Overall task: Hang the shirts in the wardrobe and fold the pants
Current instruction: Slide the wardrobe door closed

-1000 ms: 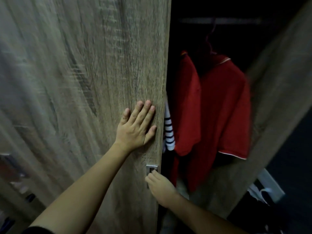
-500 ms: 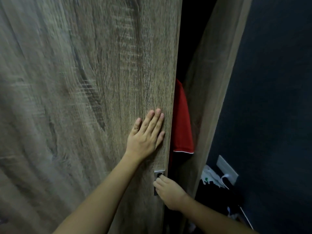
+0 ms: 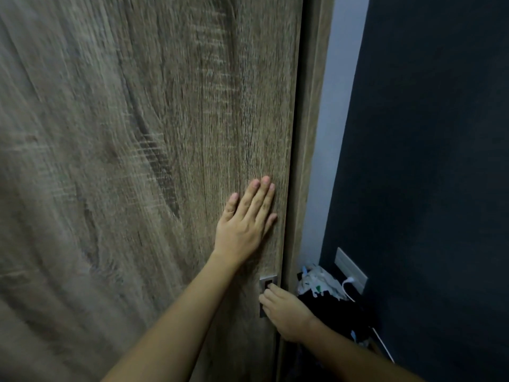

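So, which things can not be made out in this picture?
Head view only:
Wardrobe inside: hidden by the shut wardrobe door; no shirts visible.
Right hand at the recessed handle: its own back hides the fingertips, so the grip is unclear.
Pile on the floor: dark, partly behind the right arm; garments not identifiable.
Door's left part: blurred.
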